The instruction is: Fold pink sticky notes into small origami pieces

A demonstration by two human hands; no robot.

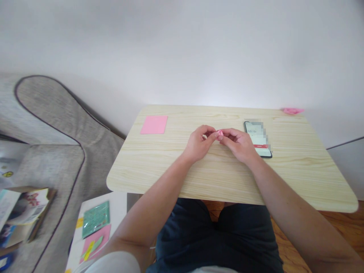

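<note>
- Grey upholstered seat: far left, beside the table; well apart from both hands.
- Open box of printed booklets: lower left, resting on the seat.
- Green card: on a low white surface below the table's left corner, with pink and yellow slips just beside it.
- Pink paper sheet: flat, square to the edge, on the left rear part of the wooden table; untouched.
- Left hand: wrist resting on the table, fingers curled, thumb and forefinger pressed together on the left side of the paper piece.
- Small pink folded piece: mid-table, pinched between the two hands just above or on the surface; which of the two cannot be told. Its shape is too small to make out.
- Right hand: mirrors the left, fingertips closed on the right side of the same piece, heel on the table.
- Handling note, as a judgement: such a small fold is best made with both wrists braced as they are, edges lined up before pressing, and the crease run firmly with a nail.
- Phone: face up, screen lit, just beside the right hand.
- Pink folded object: at the far right rear corner, well apart.
</note>
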